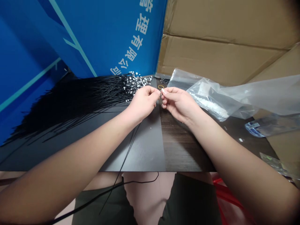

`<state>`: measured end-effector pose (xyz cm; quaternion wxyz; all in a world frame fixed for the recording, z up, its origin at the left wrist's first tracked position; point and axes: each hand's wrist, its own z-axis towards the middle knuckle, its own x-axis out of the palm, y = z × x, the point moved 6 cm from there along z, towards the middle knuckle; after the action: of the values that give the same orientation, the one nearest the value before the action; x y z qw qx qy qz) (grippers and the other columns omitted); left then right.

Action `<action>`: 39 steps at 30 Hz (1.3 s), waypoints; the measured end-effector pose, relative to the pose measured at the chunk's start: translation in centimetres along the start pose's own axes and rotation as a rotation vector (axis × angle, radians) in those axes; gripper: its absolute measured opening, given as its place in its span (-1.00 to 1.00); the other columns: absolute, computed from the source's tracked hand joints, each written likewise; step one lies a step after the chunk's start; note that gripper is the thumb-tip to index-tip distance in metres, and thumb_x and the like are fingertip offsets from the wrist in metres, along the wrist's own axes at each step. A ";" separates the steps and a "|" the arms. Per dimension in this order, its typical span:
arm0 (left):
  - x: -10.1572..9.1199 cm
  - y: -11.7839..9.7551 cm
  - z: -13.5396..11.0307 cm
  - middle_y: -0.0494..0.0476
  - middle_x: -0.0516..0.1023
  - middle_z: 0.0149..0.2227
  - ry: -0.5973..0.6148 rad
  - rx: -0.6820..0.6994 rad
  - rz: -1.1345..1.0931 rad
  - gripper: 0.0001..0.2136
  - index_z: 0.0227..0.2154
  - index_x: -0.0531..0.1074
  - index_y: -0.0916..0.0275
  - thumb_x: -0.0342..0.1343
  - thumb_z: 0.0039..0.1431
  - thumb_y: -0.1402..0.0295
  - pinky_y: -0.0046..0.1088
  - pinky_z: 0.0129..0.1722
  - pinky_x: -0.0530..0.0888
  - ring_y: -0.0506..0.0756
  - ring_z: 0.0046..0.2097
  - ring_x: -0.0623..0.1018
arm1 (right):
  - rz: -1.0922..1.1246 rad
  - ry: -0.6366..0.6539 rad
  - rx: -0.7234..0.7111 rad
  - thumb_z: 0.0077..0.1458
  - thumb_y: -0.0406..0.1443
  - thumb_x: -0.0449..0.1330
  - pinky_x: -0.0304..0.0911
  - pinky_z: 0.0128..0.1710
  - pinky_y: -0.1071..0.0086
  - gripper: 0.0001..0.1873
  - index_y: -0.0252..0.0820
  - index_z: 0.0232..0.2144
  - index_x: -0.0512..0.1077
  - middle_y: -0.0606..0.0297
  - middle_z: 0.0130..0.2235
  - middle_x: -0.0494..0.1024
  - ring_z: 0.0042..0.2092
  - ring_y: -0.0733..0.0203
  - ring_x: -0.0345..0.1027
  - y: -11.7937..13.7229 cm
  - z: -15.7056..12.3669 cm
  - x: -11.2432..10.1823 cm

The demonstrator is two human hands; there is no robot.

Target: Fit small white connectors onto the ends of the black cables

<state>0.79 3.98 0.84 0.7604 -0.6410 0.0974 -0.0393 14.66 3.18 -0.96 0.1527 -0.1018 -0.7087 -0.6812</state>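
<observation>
My left hand (pixel 144 101) is closed in a pinch, and thin black wires (pixel 128 148) trail from beneath it over the table edge. My right hand (pixel 178 101) is closed too, its thumb and forefinger gripping a small white connector (pixel 163 90). The fingertips of both hands meet, so the wire ends between them are hidden. Just beyond them lies a yellow loop (pixel 161 87), perhaps a rubber band. To the left spreads a big pile of black wires (pixel 77 97) with white connectors (pixel 134 82) on their ends.
Clear plastic bags (pixel 211 97) with white pieces inside lie at the right. A blue printed panel (pixel 98 34) and a cardboard wall (pixel 217 50) close off the back. Small white scraps (pixel 241 140) dot the dark table (pixel 180 150). A black cable (pixel 93 200) crosses below.
</observation>
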 end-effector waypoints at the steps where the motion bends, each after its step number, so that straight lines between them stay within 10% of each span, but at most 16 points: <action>1: 0.0 0.1 0.0 -0.02 0.42 -0.55 0.000 0.000 -0.001 -0.82 -0.45 0.45 0.25 0.14 0.29 0.51 -0.47 -0.46 0.30 -0.05 -0.51 0.36 | 0.007 0.002 0.008 0.18 -0.43 0.35 0.19 -0.41 0.40 -0.85 -0.23 -0.44 0.50 0.31 -0.41 0.46 -0.42 0.36 0.23 0.0 0.0 0.0; 39: -0.2 0.4 0.3 0.01 0.46 -0.44 0.010 0.016 -0.190 -0.83 -0.41 0.45 0.26 0.16 0.35 0.45 -0.52 -0.39 0.37 -0.05 -0.43 0.40 | 0.185 0.144 0.288 0.09 -0.33 0.44 0.18 -0.41 0.43 -0.82 -0.26 -0.38 0.50 0.34 -0.42 0.46 -0.39 0.35 0.24 -1.3 -0.8 1.4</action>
<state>0.66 4.38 0.52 0.7579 -0.6408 0.0396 -0.1155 12.99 2.26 -1.64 0.2779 -0.0948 -0.7738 -0.5613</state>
